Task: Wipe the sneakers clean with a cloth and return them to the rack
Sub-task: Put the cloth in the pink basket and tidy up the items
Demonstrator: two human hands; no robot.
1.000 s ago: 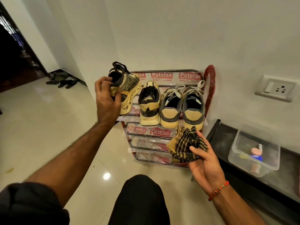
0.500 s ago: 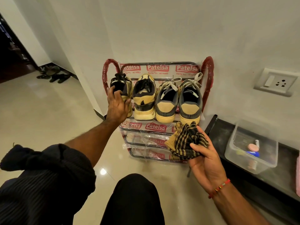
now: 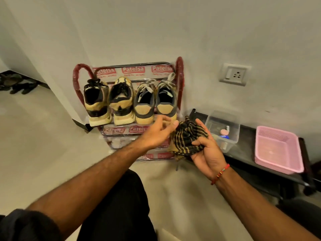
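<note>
Four tan-and-dark sneakers (image 3: 129, 101) sit heels-out on the red-framed metal rack (image 3: 179, 80), the empty left hand (image 3: 157, 132) relaxed near them, the right hand (image 3: 205, 152) gripping a black-and-tan checked cloth (image 3: 186, 136).

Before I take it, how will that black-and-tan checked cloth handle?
The black-and-tan checked cloth is bunched in the right hand, so it is probably floppy and light. A corner hangs below the hand, so it may trail. The woven surface looks grippy rather than slippery.
</note>
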